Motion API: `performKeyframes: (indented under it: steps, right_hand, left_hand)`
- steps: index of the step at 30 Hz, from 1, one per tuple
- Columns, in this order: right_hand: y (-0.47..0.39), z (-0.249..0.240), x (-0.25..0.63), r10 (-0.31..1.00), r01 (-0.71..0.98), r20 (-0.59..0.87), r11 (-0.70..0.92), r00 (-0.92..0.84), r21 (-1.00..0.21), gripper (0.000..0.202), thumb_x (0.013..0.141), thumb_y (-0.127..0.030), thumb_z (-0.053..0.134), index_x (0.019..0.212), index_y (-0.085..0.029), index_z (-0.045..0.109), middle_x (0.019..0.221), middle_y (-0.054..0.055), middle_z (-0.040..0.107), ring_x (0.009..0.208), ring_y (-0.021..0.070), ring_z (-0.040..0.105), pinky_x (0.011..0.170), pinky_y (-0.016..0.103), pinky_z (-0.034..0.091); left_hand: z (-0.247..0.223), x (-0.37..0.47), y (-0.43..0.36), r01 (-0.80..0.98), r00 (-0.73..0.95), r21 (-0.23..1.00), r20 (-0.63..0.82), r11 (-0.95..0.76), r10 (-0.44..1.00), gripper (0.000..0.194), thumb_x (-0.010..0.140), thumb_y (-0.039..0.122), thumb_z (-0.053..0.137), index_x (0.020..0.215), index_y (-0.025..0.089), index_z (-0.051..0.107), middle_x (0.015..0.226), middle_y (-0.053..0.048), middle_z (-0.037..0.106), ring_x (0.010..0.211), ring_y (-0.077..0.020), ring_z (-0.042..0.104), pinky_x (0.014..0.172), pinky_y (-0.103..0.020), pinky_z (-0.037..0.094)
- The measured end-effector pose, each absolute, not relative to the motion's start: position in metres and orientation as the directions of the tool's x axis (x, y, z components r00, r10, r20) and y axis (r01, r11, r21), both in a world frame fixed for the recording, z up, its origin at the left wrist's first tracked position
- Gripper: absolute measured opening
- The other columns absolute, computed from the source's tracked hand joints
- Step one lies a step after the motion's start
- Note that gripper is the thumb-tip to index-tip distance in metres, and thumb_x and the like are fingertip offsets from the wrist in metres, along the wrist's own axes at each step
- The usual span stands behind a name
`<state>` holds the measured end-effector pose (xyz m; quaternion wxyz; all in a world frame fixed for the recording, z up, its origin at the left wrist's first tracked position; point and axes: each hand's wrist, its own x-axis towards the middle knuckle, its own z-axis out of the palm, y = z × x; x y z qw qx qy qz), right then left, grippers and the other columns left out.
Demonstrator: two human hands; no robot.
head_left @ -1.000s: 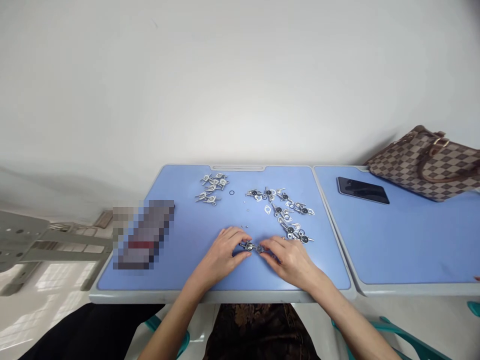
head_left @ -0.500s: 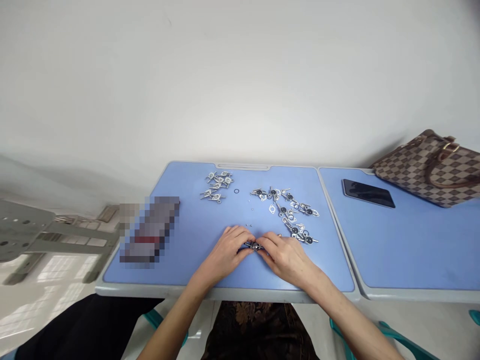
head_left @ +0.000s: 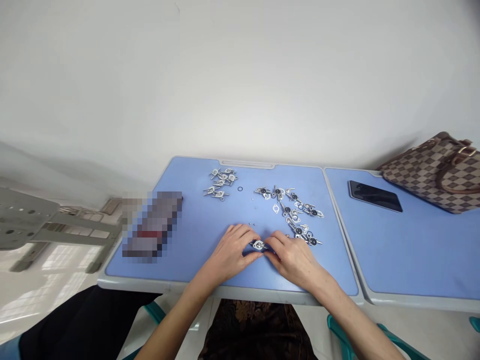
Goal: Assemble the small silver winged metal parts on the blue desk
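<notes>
The held part (head_left: pixel 258 245) is shiny metal. From it, silvery metal pieces (head_left: pixel 220 183) gleam at eleven o'clock, glossy black discs (head_left: pixel 314 241) at two. The tabletop (head_left: pixel 195 225) looks smooth and satiny. Farther toward two o'clock, the phone (head_left: pixel 375 196) has a glossy screen; twelve, a matt wall (head_left: pixel 240 85); six, dark cloth (head_left: pixel 258 330).

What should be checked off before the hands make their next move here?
1. Metal part held: ok, left hand and right hand have fingertips at opposite ends.
2. Firmness of each grip: cannot tell.
3. Inner pieces of the part seated: cannot tell, too small.
4. Tiny loose pieces gathered: not ok, scattered on the table beyond the hands.
5. Phone out of the way: ok, on the neighbouring table to the right.
</notes>
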<state>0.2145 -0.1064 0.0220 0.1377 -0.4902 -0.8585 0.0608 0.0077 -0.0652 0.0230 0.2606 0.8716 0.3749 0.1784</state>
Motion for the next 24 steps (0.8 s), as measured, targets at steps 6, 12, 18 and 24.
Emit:
performKeyframes:
  steps: [6, 12, 18, 24]
  right_hand:
    - [-0.1059, 0.0191, 0.2118, 0.856, 0.837, 0.175, 0.515, -0.487, -0.188, 0.014, 0.094, -0.022, 0.056, 0.082, -0.017, 0.061, 0.076, 0.002, 0.062, 0.057, 0.0146, 0.058, 0.05, 0.029, 0.028]
    - [-0.1073, 0.0175, 0.2109, 0.86, 0.834, 0.186, 0.508, -0.475, -0.218, 0.015, 0.095, -0.023, 0.055, 0.082, -0.017, 0.061, 0.075, 0.002, 0.063, 0.058, 0.0149, 0.058, 0.052, 0.029, 0.028]
    - [-0.11, 0.0151, 0.2104, 0.857, 0.825, 0.217, 0.511, -0.467, -0.241, 0.018, 0.096, -0.022, 0.052, 0.081, -0.018, 0.061, 0.074, 0.001, 0.062, 0.056, 0.0154, 0.056, 0.051, 0.031, 0.03]
    - [-0.1109, 0.0122, 0.2093, 0.855, 0.809, 0.244, 0.514, -0.458, -0.284, 0.022, 0.098, -0.024, 0.047, 0.082, -0.018, 0.061, 0.074, 0.002, 0.062, 0.056, 0.0153, 0.056, 0.051, 0.031, 0.033]
  left_hand:
    - [0.0233, 0.0111, -0.066, 0.562, 0.652, 0.56, 0.152, -0.608, 0.743, 0.004, 0.09, 0.023, 0.06, 0.093, 0.021, 0.062, 0.097, -0.002, 0.065, 0.092, -0.0201, 0.056, 0.082, -0.035, 0.04]
    - [0.0197, 0.0109, -0.0665, 0.551, 0.66, 0.558, 0.163, -0.62, 0.733, 0.003, 0.091, 0.021, 0.059, 0.093, 0.021, 0.06, 0.095, -0.003, 0.064, 0.091, -0.0202, 0.055, 0.082, -0.035, 0.042]
    - [0.0172, 0.0094, -0.0675, 0.542, 0.662, 0.551, 0.186, -0.634, 0.726, 0.006, 0.092, 0.021, 0.057, 0.096, 0.021, 0.062, 0.096, -0.004, 0.064, 0.09, -0.0199, 0.056, 0.08, -0.034, 0.043]
    - [0.0191, 0.0088, -0.0681, 0.554, 0.675, 0.529, 0.165, -0.642, 0.719, 0.007, 0.093, 0.021, 0.054, 0.094, 0.021, 0.06, 0.093, -0.004, 0.064, 0.088, -0.0204, 0.055, 0.077, -0.035, 0.04]
